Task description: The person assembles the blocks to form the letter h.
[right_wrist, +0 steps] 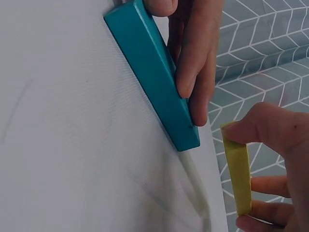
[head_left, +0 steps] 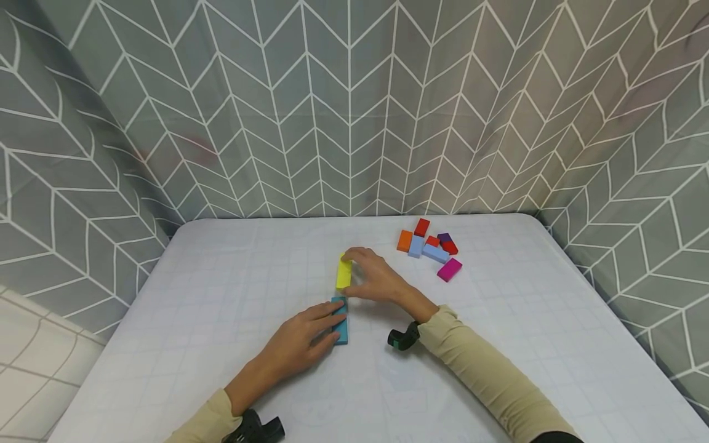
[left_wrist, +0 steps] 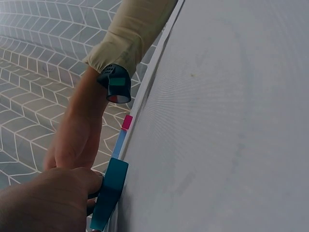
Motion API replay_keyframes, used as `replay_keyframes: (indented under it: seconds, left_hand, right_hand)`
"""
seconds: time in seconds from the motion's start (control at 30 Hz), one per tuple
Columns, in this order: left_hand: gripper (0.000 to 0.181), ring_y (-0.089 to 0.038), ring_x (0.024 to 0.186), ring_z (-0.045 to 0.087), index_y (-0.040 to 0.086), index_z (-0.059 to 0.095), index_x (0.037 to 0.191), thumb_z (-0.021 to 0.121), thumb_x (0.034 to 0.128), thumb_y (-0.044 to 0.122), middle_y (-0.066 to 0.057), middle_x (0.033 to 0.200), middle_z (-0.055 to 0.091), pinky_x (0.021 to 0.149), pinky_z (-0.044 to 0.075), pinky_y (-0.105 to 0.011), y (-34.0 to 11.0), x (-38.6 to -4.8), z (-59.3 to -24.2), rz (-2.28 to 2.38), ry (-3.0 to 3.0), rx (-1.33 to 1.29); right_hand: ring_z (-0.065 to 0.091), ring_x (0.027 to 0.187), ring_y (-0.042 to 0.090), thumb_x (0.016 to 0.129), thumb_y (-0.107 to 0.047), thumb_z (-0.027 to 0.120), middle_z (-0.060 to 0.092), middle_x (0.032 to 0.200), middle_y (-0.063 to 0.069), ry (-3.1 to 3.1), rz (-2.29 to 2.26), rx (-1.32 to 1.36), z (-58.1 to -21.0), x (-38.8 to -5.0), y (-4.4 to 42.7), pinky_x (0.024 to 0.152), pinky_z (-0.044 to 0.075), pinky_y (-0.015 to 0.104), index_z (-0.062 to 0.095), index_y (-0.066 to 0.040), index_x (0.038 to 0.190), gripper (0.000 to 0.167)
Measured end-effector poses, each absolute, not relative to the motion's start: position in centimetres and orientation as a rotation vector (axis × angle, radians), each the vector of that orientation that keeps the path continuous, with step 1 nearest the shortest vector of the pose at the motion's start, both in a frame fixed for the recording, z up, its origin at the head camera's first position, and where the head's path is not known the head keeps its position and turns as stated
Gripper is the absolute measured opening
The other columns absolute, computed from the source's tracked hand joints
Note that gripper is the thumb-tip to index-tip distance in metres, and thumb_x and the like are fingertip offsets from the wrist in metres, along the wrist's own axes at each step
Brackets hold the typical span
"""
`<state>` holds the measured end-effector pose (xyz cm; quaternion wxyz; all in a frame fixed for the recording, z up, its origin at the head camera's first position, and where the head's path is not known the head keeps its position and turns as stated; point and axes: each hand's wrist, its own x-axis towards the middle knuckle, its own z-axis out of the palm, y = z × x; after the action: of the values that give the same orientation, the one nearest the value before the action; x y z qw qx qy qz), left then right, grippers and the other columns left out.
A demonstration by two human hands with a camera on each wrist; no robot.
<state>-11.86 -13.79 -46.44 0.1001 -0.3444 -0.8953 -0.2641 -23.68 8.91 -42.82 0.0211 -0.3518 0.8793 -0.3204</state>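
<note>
A teal rectangular block point(head_left: 341, 333) lies lengthwise on the white table. My left hand point(head_left: 299, 338) rests on it from the left, fingertips extended onto its surface; the right wrist view shows those fingers along the teal block point(right_wrist: 149, 77). Just beyond its far end, my right hand point(head_left: 379, 277) pinches a yellow rectangular block point(head_left: 343, 275) by its two ends. In the right wrist view, the thumb is on one end of the yellow block point(right_wrist: 236, 169) and fingertips are at the other. A gap separates the two blocks. The left wrist view hides the yellow block.
At the back right of the table point(head_left: 221, 264) lies a loose group of blocks: an orange block point(head_left: 405, 240), several red and light blue ones, a purple one point(head_left: 444, 237) and a magenta block point(head_left: 449, 269). A patterned curtain point(head_left: 349, 111) surrounds the table's back and sides.
</note>
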Motion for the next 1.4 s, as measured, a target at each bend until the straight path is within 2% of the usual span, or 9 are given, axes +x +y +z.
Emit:
replay_keyframes:
  seconds: [0.43,1.07,1.4]
  left_hand:
    - [0.041,-0.024,0.139,0.051,0.012,0.068,0.14,0.071,0.1012,0.026,-0.005,0.151,0.056,0.11,0.045,-0.044,-13.8,-11.8,-46.5,-0.794,-2.665,-1.001]
    - [0.041,-0.023,0.139,0.051,0.013,0.068,0.14,0.07,0.1016,0.028,-0.005,0.151,0.056,0.111,0.045,-0.044,-13.7,-11.8,-46.4,-0.774,-2.679,-0.984]
    - [0.041,-0.024,0.139,0.051,0.013,0.068,0.14,0.07,0.1018,0.028,-0.005,0.152,0.055,0.111,0.044,-0.045,-13.7,-11.8,-46.4,-0.782,-2.695,-0.978]
  right_hand:
    - [0.048,0.137,0.032,0.086,-0.025,0.087,0.056,0.146,0.015,2.654,-0.984,-1.157,-43.5,-24.4,8.2,0.115,0.039,0.046,0.06,-0.002,0.136,0.061]
    - [0.051,0.134,0.03,0.085,-0.027,0.087,0.058,0.145,0.014,2.65,-0.931,-1.133,-44.3,-24.8,7.9,0.112,0.043,0.046,0.063,-0.004,0.135,0.06]
    - [0.047,0.138,0.031,0.089,-0.029,0.082,0.054,0.149,0.014,2.669,-0.893,-1.162,-44.5,-24.6,8.2,0.113,0.038,0.057,0.062,-0.004,0.138,0.058]
